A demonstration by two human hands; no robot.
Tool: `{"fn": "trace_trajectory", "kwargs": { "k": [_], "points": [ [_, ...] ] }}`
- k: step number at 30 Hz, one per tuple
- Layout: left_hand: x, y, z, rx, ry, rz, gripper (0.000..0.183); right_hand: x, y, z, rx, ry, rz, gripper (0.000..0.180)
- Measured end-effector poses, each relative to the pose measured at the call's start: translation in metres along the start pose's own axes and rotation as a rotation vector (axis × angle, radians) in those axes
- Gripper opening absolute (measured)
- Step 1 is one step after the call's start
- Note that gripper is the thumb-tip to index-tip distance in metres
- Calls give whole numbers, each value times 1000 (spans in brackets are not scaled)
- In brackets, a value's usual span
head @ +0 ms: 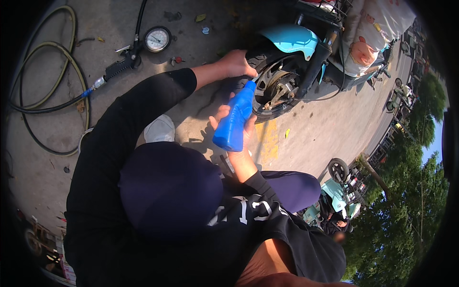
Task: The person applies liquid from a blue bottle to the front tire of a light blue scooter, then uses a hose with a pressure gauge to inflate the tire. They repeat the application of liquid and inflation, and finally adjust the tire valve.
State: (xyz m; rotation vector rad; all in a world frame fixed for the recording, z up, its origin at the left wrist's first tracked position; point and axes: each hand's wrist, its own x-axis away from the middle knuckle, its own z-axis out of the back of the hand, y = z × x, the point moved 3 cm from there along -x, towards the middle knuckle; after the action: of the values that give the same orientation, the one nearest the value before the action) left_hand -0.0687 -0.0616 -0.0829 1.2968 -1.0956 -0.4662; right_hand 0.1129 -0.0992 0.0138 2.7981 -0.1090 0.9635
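Observation:
A blue plastic bottle (233, 120) rests in my right hand (247, 132), fingers curled round one side and thumb on the other. Its ribbed blue neck end points at the rim of a scooter wheel (263, 86), with a small pale tip close to the rim. My left hand (235, 64) is on the black tyre (256, 60), thumb near the bottle's tip; its fingers are mostly hidden. Above the wheel is a turquoise mudguard (292, 37). Inside the wheel a drum brake with a spring (274, 102) shows.
A tyre inflator (123, 64) with a round pressure gauge (157, 39) lies on the concrete, its coiled hose (77, 68) at far left. Near it lies a small red-topped object (177, 60). A person (335, 224) is beside a pale green scooter (333, 193) at right.

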Motion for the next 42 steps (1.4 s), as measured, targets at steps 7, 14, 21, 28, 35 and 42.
{"fn": "trace_trajectory", "kwargs": {
  "k": [7, 14, 21, 28, 35, 42],
  "points": [
    [4, 4, 3, 47, -62, 60, 71, -4, 2, -6, 11, 54, 35, 75],
    [-4, -8, -3, 20, 1, 15, 69, -3, 0, -10, 236, 226, 114, 71],
    [-6, -15, -6, 51, -2, 2, 65, -3, 1, -11, 310, 252, 132, 69],
    [-8, -18, -7, 56, 10, -41, 62, -2, -2, -12, 381, 264, 125, 66],
    [-7, -19, -7, 62, -2, 1, 65, 0, -2, -11, 446, 290, 147, 62],
    [-8, -20, -7, 78, -8, -12, 66, -2, -1, -20, 411, 293, 140, 56]
  ]
}}
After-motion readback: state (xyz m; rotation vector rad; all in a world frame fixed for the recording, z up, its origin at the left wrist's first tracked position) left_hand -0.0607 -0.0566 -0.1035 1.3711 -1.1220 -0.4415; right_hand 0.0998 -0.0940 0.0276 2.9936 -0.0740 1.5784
